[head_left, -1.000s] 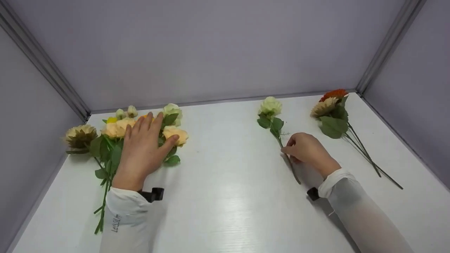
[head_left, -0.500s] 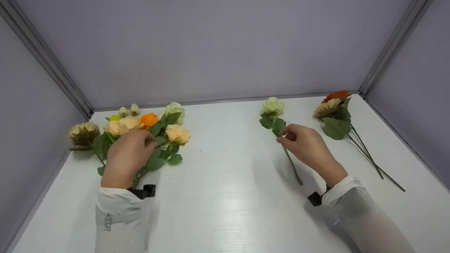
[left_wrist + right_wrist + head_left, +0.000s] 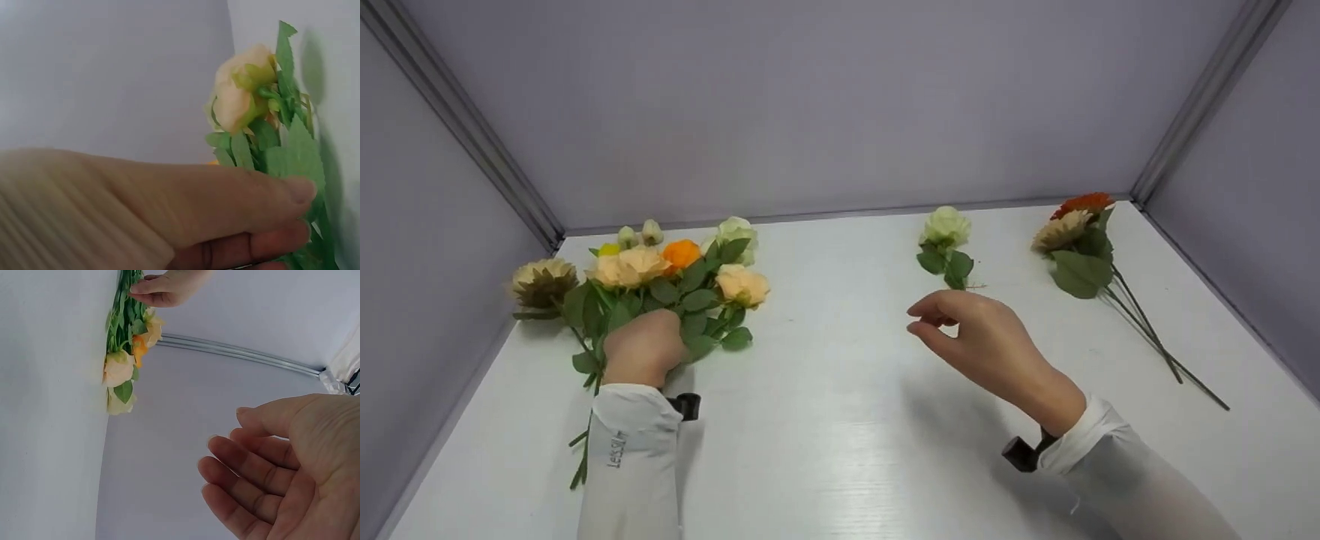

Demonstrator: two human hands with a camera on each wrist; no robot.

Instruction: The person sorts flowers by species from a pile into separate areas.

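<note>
My left hand is over the stems of a bunch of artificial flowers at the left of the table. The thumb and curled fingers grip among the leaves and stems; the fingertips are partly hidden. The bunch has peach roses, an orange bloom, pale green blooms and a beige flower. My right hand hovers above the table with loosely bent fingers, nothing between them. Just beyond it lies a single pale green rose; the hand hides its stem from the head view.
At the right lie a red-orange flower and a beige flower, their long stems crossing towards the front. Grey-violet panels stand around the back and sides of the white table.
My right hand has let go of the pale green rose's stem and come away leftward, towards me. My left hand has drawn back from the blooms and curled down around the stems.
</note>
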